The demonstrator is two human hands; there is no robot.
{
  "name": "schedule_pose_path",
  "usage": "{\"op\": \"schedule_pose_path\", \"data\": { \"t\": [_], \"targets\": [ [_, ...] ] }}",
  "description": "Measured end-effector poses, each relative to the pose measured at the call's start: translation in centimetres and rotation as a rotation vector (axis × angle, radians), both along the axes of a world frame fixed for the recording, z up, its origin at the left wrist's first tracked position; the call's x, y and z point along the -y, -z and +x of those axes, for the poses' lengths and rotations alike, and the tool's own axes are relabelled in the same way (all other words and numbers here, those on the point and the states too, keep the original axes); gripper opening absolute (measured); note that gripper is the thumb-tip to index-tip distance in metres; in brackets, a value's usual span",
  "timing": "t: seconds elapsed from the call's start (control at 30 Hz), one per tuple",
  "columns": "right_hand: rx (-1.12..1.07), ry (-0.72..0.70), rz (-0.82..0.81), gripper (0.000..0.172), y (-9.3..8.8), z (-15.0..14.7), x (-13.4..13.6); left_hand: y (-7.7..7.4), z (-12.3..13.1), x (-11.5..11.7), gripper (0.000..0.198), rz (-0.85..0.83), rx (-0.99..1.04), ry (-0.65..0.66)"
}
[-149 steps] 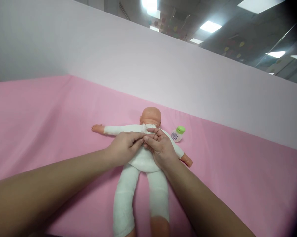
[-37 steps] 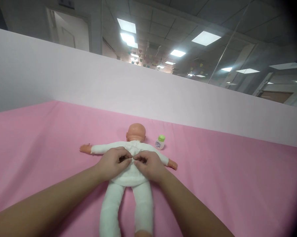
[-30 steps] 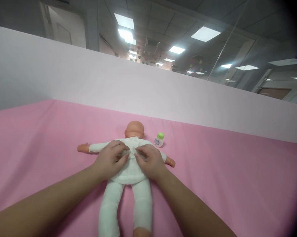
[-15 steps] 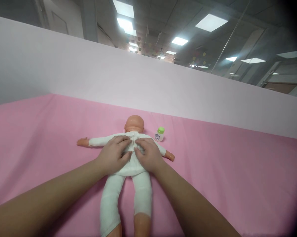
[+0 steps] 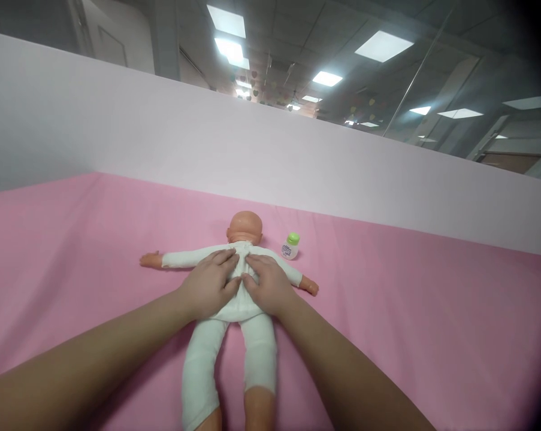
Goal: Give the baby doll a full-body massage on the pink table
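A baby doll with a white cloth body [image 5: 241,305] lies face down, its bare head pointing away from me and its arms spread to both sides. On the left half of its upper back rests my left hand [image 5: 211,284], fingers extended over the cloth. My right hand [image 5: 269,284] lies on the right half in the same way. The two thumbs point toward each other near the middle of the back, with a narrow strip of cloth between the hands. Neither hand holds anything.
A small clear bottle with a green cap [image 5: 290,246] stands beyond the doll's right-side arm. The surface is covered by a pink sheet [image 5: 409,311]. Behind it runs a low white wall [image 5: 270,155], with glass and ceiling lights above.
Both hands stay on the doll's back, their fingers shifted very slightly. The cloth between them looks smoother. The view has tilted up a little.
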State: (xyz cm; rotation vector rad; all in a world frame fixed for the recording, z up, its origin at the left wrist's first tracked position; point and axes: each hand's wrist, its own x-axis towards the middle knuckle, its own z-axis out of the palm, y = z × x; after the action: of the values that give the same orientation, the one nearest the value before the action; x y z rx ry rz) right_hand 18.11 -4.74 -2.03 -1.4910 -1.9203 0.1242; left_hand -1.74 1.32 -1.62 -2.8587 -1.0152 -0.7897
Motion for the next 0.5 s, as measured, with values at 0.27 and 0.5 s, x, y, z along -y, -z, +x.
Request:
{"op": "schedule_pose_path", "data": {
  "t": [0.27,0.5],
  "targets": [
    [-0.01,0.033,-0.008,0.061,0.1,0.1,-0.2,0.5,0.0,-0.1,0.061,0.056,-0.062,-0.028],
    [-0.034,0.015,-0.156,0.065,0.3,0.5,-0.8,1.4,-0.3,-1.3,0.067,-0.114,-0.069,0.037]
  ]
}}
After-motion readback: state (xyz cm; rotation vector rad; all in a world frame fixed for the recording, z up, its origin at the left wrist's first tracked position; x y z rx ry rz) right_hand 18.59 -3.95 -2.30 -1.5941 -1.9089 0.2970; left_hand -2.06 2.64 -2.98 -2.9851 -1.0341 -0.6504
